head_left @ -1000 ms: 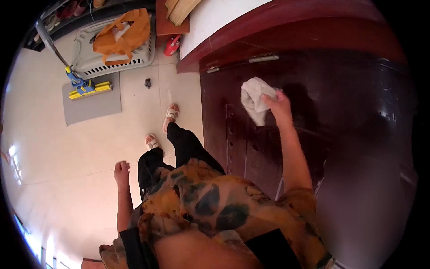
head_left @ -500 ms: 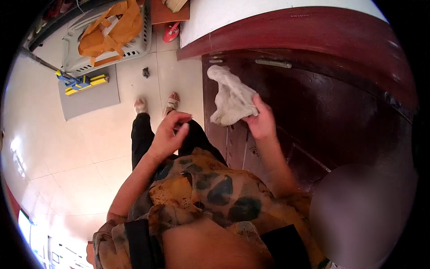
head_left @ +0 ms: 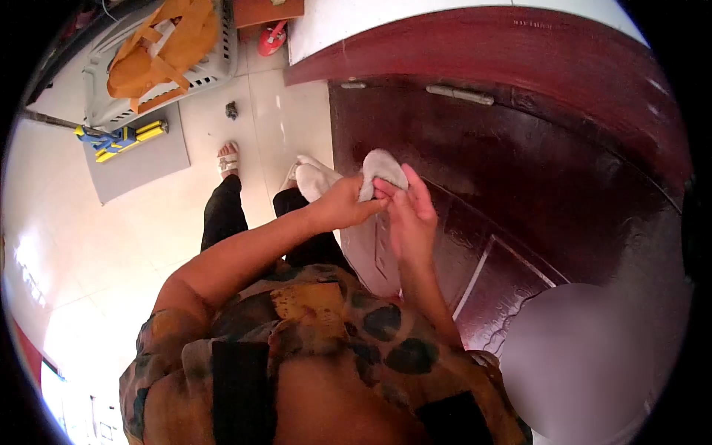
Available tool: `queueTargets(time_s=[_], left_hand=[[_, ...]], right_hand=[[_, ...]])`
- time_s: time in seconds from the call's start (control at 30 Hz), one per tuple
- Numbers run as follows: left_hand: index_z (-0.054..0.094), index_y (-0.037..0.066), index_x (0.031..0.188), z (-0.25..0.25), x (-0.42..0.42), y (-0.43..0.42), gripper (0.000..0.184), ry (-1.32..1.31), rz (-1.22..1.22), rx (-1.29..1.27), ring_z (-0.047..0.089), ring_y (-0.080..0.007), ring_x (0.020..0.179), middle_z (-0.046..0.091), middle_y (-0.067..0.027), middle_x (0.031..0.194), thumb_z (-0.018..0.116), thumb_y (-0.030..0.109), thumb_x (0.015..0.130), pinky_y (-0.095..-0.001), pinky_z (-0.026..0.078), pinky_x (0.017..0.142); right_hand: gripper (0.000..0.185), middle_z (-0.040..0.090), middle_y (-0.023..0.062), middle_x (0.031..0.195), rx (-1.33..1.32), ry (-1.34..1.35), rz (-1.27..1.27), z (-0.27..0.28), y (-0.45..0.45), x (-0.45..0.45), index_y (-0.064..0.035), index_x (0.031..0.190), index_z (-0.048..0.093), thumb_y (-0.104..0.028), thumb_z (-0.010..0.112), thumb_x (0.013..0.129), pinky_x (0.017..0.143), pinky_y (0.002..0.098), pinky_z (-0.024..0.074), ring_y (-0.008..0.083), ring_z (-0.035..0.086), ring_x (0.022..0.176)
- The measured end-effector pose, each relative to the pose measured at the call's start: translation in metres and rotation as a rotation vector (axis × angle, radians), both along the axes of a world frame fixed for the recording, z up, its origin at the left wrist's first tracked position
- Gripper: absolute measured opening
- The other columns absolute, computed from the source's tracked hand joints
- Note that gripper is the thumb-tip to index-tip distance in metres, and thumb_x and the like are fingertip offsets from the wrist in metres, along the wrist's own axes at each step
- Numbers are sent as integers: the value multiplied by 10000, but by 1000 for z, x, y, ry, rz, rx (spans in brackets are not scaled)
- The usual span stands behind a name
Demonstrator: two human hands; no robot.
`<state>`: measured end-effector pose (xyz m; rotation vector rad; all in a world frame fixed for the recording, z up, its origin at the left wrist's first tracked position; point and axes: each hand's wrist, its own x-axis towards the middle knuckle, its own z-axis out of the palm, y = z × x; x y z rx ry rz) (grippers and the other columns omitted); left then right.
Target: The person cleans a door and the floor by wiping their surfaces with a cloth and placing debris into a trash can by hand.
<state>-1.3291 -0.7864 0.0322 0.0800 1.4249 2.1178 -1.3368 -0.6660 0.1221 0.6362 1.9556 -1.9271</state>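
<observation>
A white cloth [head_left: 385,165] is bunched between my two hands, in front of the dark red door. My left hand [head_left: 347,205] is closed around its middle, and one end sticks out to the left above the feet. Close against it, my right hand [head_left: 412,215] has some fingers at the cloth's right fold, while other fingers stretch upward beside it. The fingertips of both hands meet at the fold.
The dark red door [head_left: 564,178] fills the right side. At the upper left are a grey crate [head_left: 96,81] with an orange bag [head_left: 194,37], a blue and yellow mop head [head_left: 122,139] on a grey mat [head_left: 141,170], and a red object [head_left: 272,41].
My left hand has come up and right from the lap and taken hold of the cloth. The cloth, spread out before, is now bunched. My right hand has moved left, away from the door.
</observation>
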Motion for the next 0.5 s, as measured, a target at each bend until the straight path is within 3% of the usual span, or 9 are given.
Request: queueTargets(time_s=[0.1, 0.13, 0.17, 0.2, 0.33, 0.4, 0.43, 0.47, 0.5], left_hand=[[564, 35, 1141, 1, -11, 31, 276, 146, 90, 42, 579, -110, 916, 638, -47, 1006, 597, 196, 920, -287, 481, 822], [559, 41, 1147, 3, -16, 41, 268, -20, 185, 146, 581, -116, 921, 634, -43, 1000, 582, 189, 926, -291, 479, 823], [553, 46, 1153, 1, -25, 49, 260, -184, 273, 249, 582, -123, 926, 630, -39, 994, 567, 182, 932, -294, 477, 824], [548, 51, 1159, -2, -36, 56, 254, -341, 358, 350, 583, -129, 931, 626, -35, 989, 553, 174, 937, -297, 475, 824], [514, 52, 1212, -9, -85, 86, 310, -330, 577, 352, 525, -128, 973, 589, -43, 1066, 469, 257, 984, -284, 437, 845], [467, 26, 1295, -37, -114, 112, 502, -203, 650, 239, 559, -179, 1007, 585, -73, 1130, 465, 414, 976, -320, 458, 874], [414, -5, 1330, -39, -128, 120, 585, -140, 673, 119, 535, -217, 1051, 554, -119, 1192, 484, 442, 959, -331, 446, 890], [373, -64, 1340, -12, -137, 114, 678, -280, 611, 33, 516, -234, 1076, 540, -170, 1212, 503, 466, 937, -336, 433, 903], [404, -86, 1288, -31, -146, 130, 664, -200, 654, -43, 524, -232, 1061, 556, -182, 1181, 521, 459, 926, -333, 435, 888]], right_hand=[[427, 603, 163, 1148, 306, 25, 49, 9, 27, 17, 27, 1352, 380, -23, 471, 939, 944, 339, 448, 209, 584, 1037], [406, 600, 170, 1145, 416, 57, 83, 9, 42, 27, 31, 1341, 400, -29, 467, 946, 961, 349, 436, 212, 574, 1055], [352, 612, 122, 1100, 442, 117, 46, -1, 63, 43, 6, 1296, 443, -63, 483, 953, 951, 329, 438, 203, 580, 1037], [334, 613, 110, 1087, 461, 12, 92, -3, 84, 55, -1, 1280, 456, -78, 489, 956, 946, 326, 440, 198, 583, 1029], [256, 615, 82, 1063, 386, -352, 151, -16, 166, 124, -26, 1199, 512, -145, 500, 973, 913, 320, 457, 175, 593, 1005], [250, 613, 81, 1074, 352, -487, 250, -17, 182, 141, -26, 1189, 519, -157, 497, 977, 906, 323, 463, 176, 590, 1018], [247, 612, 80, 1079, 336, -556, 299, -18, 187, 147, -26, 1183, 523, -163, 495, 979, 903, 324, 466, 177, 588, 1024], [230, 635, 77, 1019, 317, -505, 268, -21, 187, 155, -33, 1135, 553, -175, 532, 956, 853, 316, 480, 175, 608, 961], [215, 658, 74, 960, 299, -455, 236, -25, 185, 162, -39, 1087, 584, -187, 570, 932, 802, 308, 495, 174, 627, 898]])
